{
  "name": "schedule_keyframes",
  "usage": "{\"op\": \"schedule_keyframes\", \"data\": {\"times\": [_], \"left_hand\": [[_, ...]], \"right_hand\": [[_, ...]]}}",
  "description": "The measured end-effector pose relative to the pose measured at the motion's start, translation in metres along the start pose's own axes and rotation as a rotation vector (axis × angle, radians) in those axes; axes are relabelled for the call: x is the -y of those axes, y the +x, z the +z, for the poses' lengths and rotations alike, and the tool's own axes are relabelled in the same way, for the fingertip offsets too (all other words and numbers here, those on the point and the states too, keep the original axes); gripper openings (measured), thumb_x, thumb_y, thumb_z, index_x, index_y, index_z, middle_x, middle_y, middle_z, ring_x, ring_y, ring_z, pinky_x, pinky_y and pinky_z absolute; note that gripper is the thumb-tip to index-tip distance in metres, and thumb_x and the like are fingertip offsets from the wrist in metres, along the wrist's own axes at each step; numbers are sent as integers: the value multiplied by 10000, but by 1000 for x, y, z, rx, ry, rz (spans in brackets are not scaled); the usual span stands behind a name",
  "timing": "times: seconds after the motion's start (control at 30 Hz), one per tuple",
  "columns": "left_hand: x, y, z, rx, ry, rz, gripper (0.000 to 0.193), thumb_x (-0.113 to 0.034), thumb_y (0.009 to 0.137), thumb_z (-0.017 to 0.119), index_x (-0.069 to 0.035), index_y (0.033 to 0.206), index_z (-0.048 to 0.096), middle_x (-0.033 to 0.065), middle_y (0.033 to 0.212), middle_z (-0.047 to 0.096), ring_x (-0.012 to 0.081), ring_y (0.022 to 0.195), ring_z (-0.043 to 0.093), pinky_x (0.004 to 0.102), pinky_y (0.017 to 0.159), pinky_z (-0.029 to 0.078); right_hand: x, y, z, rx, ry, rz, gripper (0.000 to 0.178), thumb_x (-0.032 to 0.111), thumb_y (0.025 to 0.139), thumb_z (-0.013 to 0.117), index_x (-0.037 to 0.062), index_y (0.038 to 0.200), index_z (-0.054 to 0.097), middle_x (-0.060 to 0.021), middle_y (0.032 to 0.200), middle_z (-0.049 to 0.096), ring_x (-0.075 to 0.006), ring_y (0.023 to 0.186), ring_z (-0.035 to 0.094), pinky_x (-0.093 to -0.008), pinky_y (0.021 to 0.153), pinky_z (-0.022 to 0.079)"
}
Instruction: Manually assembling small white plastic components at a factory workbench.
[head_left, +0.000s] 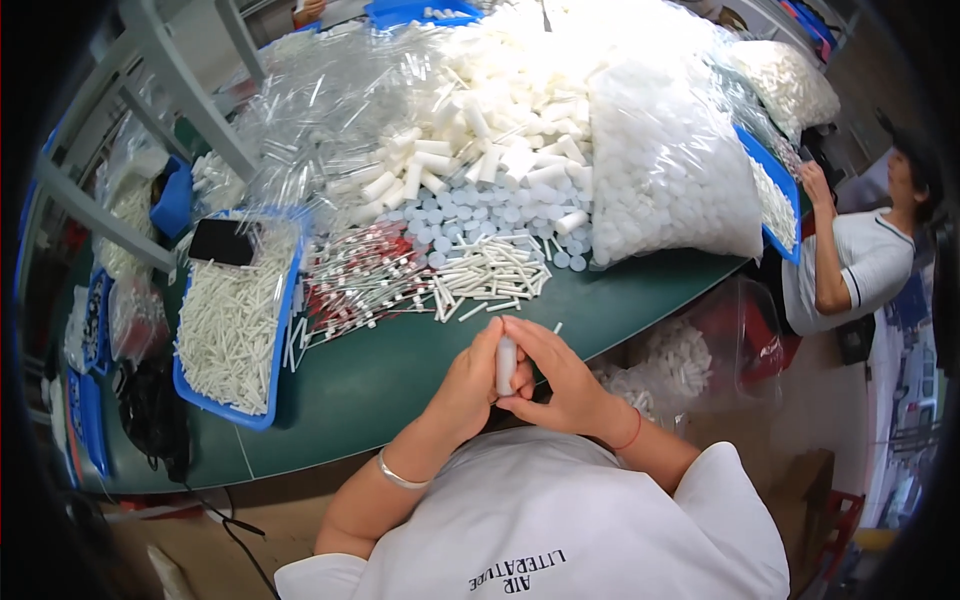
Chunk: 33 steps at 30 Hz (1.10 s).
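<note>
Close to my body, over the table's near edge, I hold a white plastic tube [506, 368] between my two hands. My left hand [462, 388] wraps its left side, fingers closed. My right hand [565, 385] curls around the other side, its fingertips meeting the left ones at the tube's top end. Just beyond my fingertips lies a pile of short thin white sticks [488, 272]. Beside it are thin rods with red and white parts [365, 275]. Behind them spread translucent round caps [455, 215] and a large heap of thicker white tubes [430, 165].
A blue tray [268, 395] of thin white sticks, with a black phone [224, 242] on top, stands left on the green table [370, 400]. A bulging clear bag [670, 170] sits right. Another person [850, 255] works at the right, by a second blue tray [790, 240].
</note>
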<state>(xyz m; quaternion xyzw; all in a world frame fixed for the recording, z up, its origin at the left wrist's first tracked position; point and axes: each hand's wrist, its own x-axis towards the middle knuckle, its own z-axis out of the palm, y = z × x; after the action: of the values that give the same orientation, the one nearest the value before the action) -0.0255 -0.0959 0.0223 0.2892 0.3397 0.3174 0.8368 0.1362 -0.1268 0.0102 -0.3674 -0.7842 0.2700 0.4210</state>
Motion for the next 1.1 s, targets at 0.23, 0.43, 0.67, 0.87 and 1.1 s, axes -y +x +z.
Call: {"op": "schedule_keyframes", "data": {"times": [0.23,0.43,0.67,0.87,1.1], "left_hand": [[51,10,26,139,-43,-247,559,-505,1035,257,-54,881,549,54,726,560,150,685,549,292,618,457],[40,11,44,-169,1153,545,174,-206,892,670,-53,895,585,101,741,559,261,638,559,374,575,454],[38,53,22,-227,1723,943,129,-107,807,660,-45,880,574,125,909,534,295,811,575,387,660,489],[42,54,5,-200,1715,885,249,-1,760,591,-19,1003,639,124,927,551,292,879,582,371,779,501],[16,28,-28,-355,1693,981,200,-37,741,635,-30,935,685,77,887,584,247,846,562,358,745,486]], "right_hand": [[23,-60,-26,12,-221,150,744,94,698,760,-20,1367,455,-228,1314,500,-367,1181,534,-395,1023,429],[28,-130,-66,-365,-125,597,582,128,755,733,5,1289,535,-174,1160,626,-264,1047,621,-342,912,482],[-45,-285,-44,-227,-121,1137,747,315,824,737,-14,1412,415,-201,1230,597,-262,1109,601,-363,945,468],[-21,-193,-63,-234,-180,951,445,199,850,722,-8,1223,595,-181,1120,647,-230,889,664,-306,757,521],[-12,-5,-54,-220,-210,160,201,-1,824,687,-8,1023,661,-132,952,657,-205,753,636,-300,690,507]]}}
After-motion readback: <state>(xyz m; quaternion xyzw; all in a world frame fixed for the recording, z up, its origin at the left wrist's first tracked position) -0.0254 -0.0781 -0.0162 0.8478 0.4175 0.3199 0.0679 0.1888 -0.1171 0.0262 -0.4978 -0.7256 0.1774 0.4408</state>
